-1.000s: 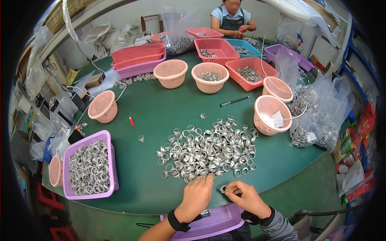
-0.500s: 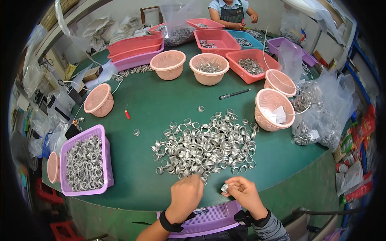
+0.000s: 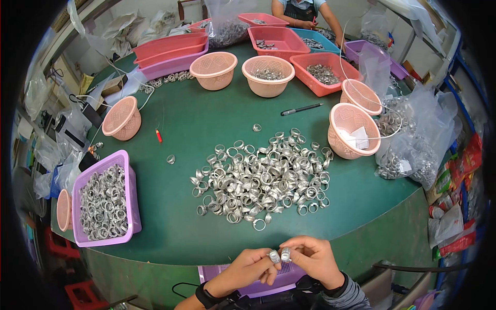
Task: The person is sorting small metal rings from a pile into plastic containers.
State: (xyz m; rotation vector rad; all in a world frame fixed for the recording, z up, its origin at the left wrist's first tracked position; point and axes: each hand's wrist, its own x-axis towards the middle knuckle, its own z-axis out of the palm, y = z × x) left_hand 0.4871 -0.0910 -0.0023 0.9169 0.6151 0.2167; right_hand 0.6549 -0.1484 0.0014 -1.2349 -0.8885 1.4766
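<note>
My left hand [image 3: 253, 266] pinches a silver ring [image 3: 274, 256] between thumb and fingers. Right beside it, my right hand [image 3: 312, 258] grips a second silver ring [image 3: 285, 254], and the two rings are almost side by side. Both hands are above a purple basket [image 3: 209, 272] at the table's near edge. Just beyond them a loose heap of silver rings [image 3: 263, 178] spreads over the green table [image 3: 170, 206]. One ring [image 3: 259, 224] lies at the heap's near edge.
A purple basket [image 3: 135, 206] full of rings stands at left. Pink round baskets [image 3: 214, 72] ring the heap's far side. A pen [image 3: 301, 109] and a small red object [image 3: 158, 136] lie on the table. Bags of rings [image 3: 408, 155] sit at right. Another person [image 3: 310, 15] works across the table.
My left hand has drawn back from the heap's near edge and now holds a ring. My right hand has moved slightly down and left, bringing its ring beside the other.
</note>
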